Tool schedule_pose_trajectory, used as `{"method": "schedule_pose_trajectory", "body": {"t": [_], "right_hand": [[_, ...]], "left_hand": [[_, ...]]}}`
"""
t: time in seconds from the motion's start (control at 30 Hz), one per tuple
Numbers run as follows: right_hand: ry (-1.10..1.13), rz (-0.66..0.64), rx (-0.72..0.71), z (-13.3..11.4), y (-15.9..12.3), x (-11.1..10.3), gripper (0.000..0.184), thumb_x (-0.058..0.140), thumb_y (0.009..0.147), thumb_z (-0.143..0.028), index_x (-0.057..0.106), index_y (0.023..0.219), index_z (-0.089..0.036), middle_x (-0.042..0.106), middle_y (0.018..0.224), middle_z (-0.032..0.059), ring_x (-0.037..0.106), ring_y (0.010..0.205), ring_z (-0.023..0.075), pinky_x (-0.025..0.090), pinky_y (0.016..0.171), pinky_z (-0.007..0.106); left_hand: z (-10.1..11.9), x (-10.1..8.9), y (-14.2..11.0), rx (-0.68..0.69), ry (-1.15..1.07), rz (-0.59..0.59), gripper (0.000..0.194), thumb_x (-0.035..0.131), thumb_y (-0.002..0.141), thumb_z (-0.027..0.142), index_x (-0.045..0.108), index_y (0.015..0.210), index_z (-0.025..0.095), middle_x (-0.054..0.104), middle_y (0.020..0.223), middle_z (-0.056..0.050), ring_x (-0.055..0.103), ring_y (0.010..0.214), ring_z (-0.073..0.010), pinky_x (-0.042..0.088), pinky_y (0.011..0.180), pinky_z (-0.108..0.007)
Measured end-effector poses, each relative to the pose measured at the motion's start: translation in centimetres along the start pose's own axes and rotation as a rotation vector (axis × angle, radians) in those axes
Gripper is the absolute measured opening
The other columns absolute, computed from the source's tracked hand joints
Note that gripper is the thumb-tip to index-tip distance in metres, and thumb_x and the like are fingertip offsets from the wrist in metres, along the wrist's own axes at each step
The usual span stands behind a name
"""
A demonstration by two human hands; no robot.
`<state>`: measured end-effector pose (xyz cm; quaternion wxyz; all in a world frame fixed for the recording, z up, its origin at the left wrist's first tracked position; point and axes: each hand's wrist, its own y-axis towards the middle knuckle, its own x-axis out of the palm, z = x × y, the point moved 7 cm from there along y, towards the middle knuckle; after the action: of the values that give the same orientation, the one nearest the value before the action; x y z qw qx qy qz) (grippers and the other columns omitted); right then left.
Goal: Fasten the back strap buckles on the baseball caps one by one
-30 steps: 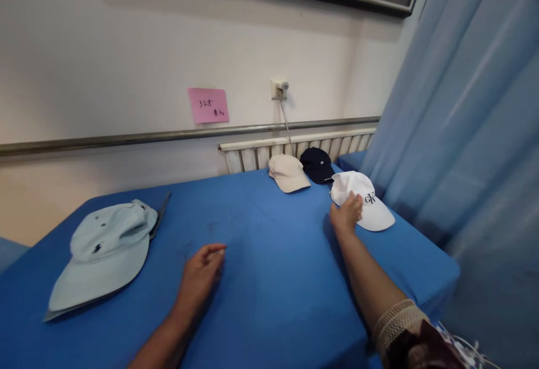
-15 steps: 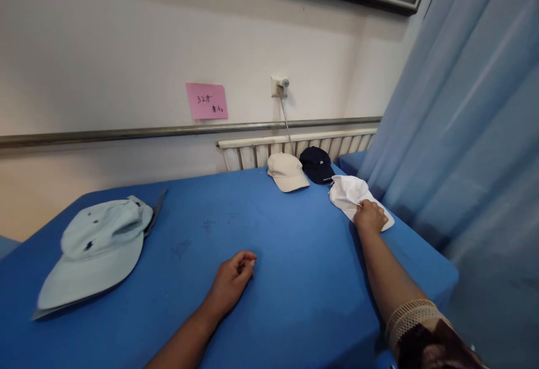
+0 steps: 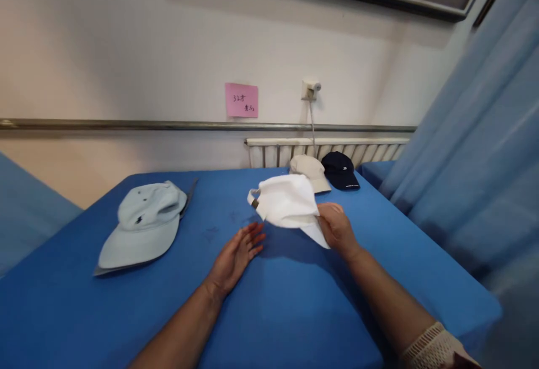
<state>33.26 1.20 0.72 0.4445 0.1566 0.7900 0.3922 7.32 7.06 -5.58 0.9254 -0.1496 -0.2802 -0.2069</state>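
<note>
White cap (image 3: 288, 200): hanging above the blue-covered table (image 3: 269, 313), near the middle, casting a shadow on the cloth and overlapping the beige cap (image 3: 315, 171) behind in this view.
Right hand (image 3: 338, 229): gripping the brim (image 3: 315, 233) at its right side, with fingers closed narrow on it.
Left hand (image 3: 236, 256): hovering just below the strap (image 3: 252, 196) end, holding nothing, with fingers loosely spread and palm turned inward; leaving contact with the cap impossible to tell.
Grip on the brim: probably calling for a firm but light pinch, holding without creasing the edge.
Strap end: seemingly asking for support from the left fingers underneath, steadying the soft crown against twisting.
Brim direction: pointing rightward and down toward the near side.
Long axis: running left to right from strap to brim, dipping at the brim.
</note>
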Motion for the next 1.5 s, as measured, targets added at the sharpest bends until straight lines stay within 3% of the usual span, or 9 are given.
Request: {"method": "schedule_pose_trajectory", "body": {"t": [0.13,0.33,0.43,0.6,0.73,0.9,1.1,1.23,1.5], "right_hand": [[-0.072,-0.202,-0.176,-1.4,1.9,4.4,0.025,0.045,0.094,-0.012,0.066,0.104,-0.021,0.068,0.114,0.0071,0.058,0.107,0.0206,0.035,0.098,0.039],[-0.109,0.007,0.287,0.0,2.2,5.8,0.029,0.044,0.089,-0.012,0.062,0.111,-0.011,0.061,0.120,0.0191,0.055,0.110,0.0275,0.040,0.093,0.043],[0.250,0.084,0.493,-3.2,0.3,6.8,0.024,0.049,0.090,-0.028,0.064,0.102,-0.013,0.067,0.096,0.0112,0.061,0.085,0.0212,0.047,0.076,0.034],[1.135,-0.369,1.176,-9.1,-4.0,13.7,0.053,0.051,0.087,-0.062,0.063,0.073,-0.012,0.061,0.062,0.0032,0.047,0.042,0.0088,0.031,0.039,0.020],[1.754,-0.152,1.500,-10.1,-3.6,16.0,0.038,0.065,0.084,-0.050,0.065,0.088,-0.013,0.064,0.069,0.0012,0.050,0.046,0.0058,0.036,0.041,0.016],[1.765,0.188,1.532,-7.7,-3.5,16.8,0.020,0.078,0.075,-0.022,0.064,0.088,-0.015,0.066,0.067,-0.0018,0.049,0.044,0.0048,0.039,0.041,0.015],[1.740,0.093,1.248,-8.8,-3.0,15.9,0.034,0.085,0.066,-0.027,0.069,0.092,-0.012,0.072,0.081,0.0035,0.063,0.068,0.0120,0.052,0.066,0.023],[1.766,-0.007,1.199,-9.5,-2.6,15.7,0.039,0.084,0.066,-0.029,0.070,0.098,-0.012,0.073,0.092,0.0069,0.066,0.082,0.0163,0.052,0.076,0.028],[1.655,0.027,1.328,-8.4,-3.4,16.3,0.032,0.082,0.066,-0.029,0.068,0.088,-0.011,0.070,0.071,0.0032,0.060,0.058,0.0109,0.046,0.053,0.020]], "left_hand": [[1.9,-1.8,0.0,0.039,-0.224,-0.010,0.020,0.063,0.088,0.032,0.066,0.104,0.019,0.070,0.108,-0.006,0.066,0.100,-0.0178,0.052,0.091,-0.032],[1.2,-4.1,0.6,0.061,-0.234,0.201,0.008,0.062,0.085,0.005,0.062,0.084,0.013,0.073,0.088,-0.007,0.071,0.076,-0.0141,0.060,0.072,-0.025],[0.8,-4.1,0.9,0.058,-0.240,0.214,0.010,0.057,0.088,0.004,0.062,0.084,0.011,0.073,0.085,-0.008,0.071,0.074,-0.0140,0.061,0.071,-0.024],[0.8,-3.2,0.5,0.049,-0.222,0.214,0.013,0.054,0.089,0.003,0.062,0.084,0.011,0.072,0.082,-0.005,0.070,0.068,-0.0105,0.061,0.068,-0.020],[0.1,-2.2,-0.1,0.003,-0.156,0.196,0.005,0.061,0.085,0.007,0.063,0.087,0.012,0.072,0.083,-0.005,0.069,0.066,-0.0110,0.059,0.066,-0.020],[1.5,-1.9,-1.1,0.184,0.595,0.302,0.029,0.066,0.084,0.036,0.053,0.066,0.016,0.057,0.055,0.004,0.052,0.048,-0.0088,0.043,0.047,-0.019],[2.1,1.6,-1.7,0.390,1.294,0.123,0.028,0.067,0.078,0.042,0.053,0.073,0.019,0.058,0.068,0.003,0.053,0.062,-0.0135,0.041,0.060,-0.025],[1.5,1.6,-1.5,0.316,1.405,0.078,0.029,0.056,0.085,0.048,0.054,0.078,0.020,0.061,0.071,0.000,0.056,0.062,-0.0158,0.040,0.060,-0.027],[1.5,1.0,-1.5,0.302,1.282,0.051,0.038,0.036,0.096,0.044,0.054,0.073,0.020,0.060,0.063,0.000,0.056,0.059,-0.0162,0.042,0.058,-0.027]]}}
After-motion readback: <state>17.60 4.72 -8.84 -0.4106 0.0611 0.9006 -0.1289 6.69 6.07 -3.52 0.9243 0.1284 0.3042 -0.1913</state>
